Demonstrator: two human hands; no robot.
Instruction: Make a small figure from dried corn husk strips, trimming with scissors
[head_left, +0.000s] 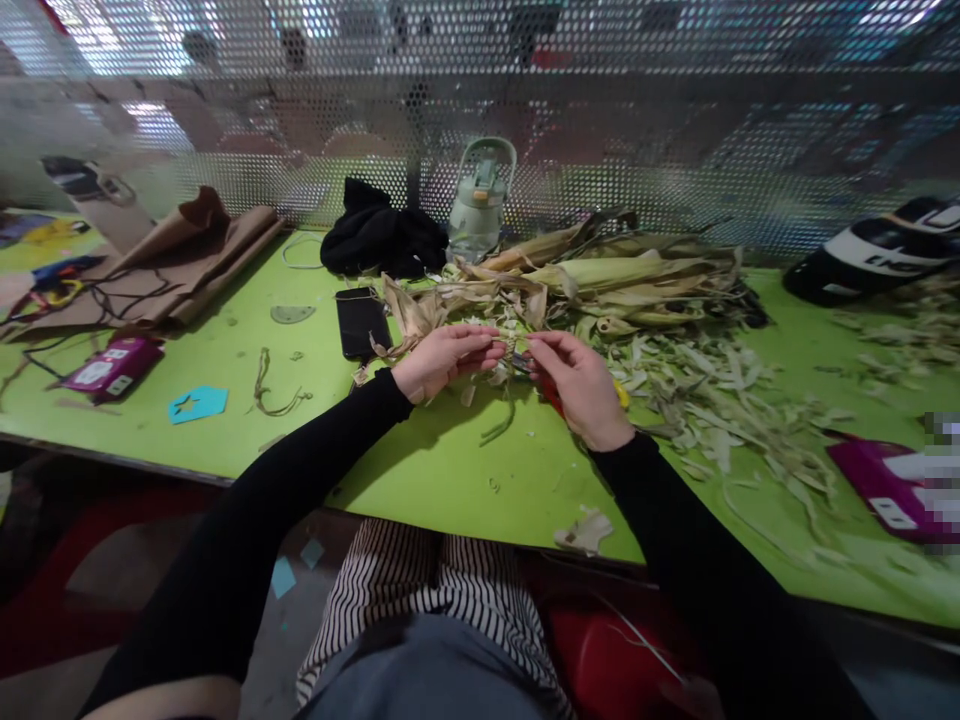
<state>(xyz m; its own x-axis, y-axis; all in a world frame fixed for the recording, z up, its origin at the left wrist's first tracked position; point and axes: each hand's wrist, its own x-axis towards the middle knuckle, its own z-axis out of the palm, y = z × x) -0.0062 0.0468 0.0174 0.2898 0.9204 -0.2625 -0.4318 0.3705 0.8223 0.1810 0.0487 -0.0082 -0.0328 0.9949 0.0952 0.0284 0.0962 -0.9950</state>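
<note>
Over the green table, my left hand (pixel 451 358) and my right hand (pixel 577 382) face each other with a small gap between. Both pinch a thin, pale strip of corn husk (pixel 513 345), which spans the gap; its detail is too small to make out. Under my right hand lies a pair of scissors with red and yellow handles (pixel 621 393), partly hidden. Just behind my hands is a big pile of dry corn husks (pixel 645 283). A short green husk piece (pixel 498 423) rests on the table below them.
Shredded husk (pixel 712 390) spreads to the right, near a purple box (pixel 900 490) and a black bottle (pixel 862 260). A phone (pixel 363 322), black cloth (pixel 386 235) and pale green bottle (pixel 478 210) stand or lie behind. Brown paper (pixel 187 265) and another purple box (pixel 114 368) are left.
</note>
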